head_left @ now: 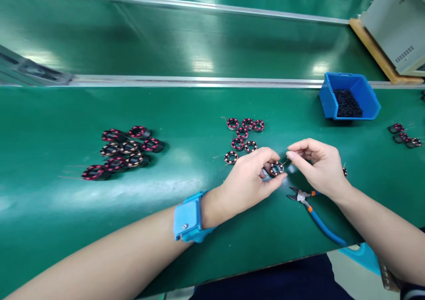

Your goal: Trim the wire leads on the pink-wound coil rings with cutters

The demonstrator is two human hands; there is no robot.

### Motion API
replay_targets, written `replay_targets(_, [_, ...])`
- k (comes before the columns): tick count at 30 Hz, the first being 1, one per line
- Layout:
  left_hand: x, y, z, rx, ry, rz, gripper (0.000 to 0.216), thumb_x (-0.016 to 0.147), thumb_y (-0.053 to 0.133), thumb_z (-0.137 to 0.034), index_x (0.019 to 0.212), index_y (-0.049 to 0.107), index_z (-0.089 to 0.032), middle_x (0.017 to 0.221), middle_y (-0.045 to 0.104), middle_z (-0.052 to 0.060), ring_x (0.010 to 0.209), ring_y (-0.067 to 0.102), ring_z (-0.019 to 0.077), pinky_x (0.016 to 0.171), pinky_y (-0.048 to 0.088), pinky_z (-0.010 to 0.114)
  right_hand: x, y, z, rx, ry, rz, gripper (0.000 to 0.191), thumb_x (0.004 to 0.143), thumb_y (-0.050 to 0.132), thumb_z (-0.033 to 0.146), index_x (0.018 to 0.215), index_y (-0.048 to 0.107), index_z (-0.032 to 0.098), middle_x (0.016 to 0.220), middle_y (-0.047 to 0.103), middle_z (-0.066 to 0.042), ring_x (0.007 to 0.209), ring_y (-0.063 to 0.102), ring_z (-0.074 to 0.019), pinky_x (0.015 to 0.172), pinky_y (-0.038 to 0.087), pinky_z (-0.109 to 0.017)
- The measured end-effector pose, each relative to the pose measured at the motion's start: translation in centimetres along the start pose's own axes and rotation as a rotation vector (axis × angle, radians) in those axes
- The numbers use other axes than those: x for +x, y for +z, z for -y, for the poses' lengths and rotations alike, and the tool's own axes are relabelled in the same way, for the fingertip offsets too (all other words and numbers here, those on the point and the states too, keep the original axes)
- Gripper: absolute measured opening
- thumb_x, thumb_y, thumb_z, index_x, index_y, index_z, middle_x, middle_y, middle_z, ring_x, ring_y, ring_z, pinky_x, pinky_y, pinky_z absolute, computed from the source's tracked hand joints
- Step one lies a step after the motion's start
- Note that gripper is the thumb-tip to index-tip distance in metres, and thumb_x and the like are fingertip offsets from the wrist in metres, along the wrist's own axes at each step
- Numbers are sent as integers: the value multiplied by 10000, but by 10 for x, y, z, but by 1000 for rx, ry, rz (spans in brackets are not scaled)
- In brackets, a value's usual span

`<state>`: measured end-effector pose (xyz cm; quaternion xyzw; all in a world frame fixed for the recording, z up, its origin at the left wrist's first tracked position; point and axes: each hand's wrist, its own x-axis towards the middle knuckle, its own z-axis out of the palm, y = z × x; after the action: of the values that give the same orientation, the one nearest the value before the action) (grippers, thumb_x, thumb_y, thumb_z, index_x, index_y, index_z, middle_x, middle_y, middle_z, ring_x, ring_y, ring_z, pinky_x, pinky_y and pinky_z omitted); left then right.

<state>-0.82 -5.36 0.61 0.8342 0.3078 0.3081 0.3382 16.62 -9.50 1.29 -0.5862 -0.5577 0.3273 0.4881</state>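
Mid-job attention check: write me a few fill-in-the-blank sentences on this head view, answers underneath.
1. The right hand pinches a thin metallic wire at a small ring-shaped copper-and-black coil held by the ____ hand.
2. The metal cutters with blue-and-orange handles lie on the green tabletop, jaws ____ (open or closed).
3. The plastic bin holding small black pieces is coloured ____.

Missing words: left; open; blue

No legible text anywhere in view; no readable labels, brands, numbers or signs.
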Motion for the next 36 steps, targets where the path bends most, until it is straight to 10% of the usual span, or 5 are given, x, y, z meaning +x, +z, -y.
replay_targets(15, [-1,-1,0,-5,15,-12,125,800,654,-210,901,601,-159,789,629,16,635,587,104,560,504,209,0,-26,10,-394,-389,318,114,896,547,168,941,646,203,876,671,-59,793,628,-174,701,515,-312])
replay_targets(36, [-4,1,1,17,111,-7,79,819,647,-159,885,604,-156,795,635,15,709,605,122,638,513,233,-10,-8,7,-431,-417,301,161,873,482,97,847,626,162,816,671,-84,713,629,-171,646,501,-285])
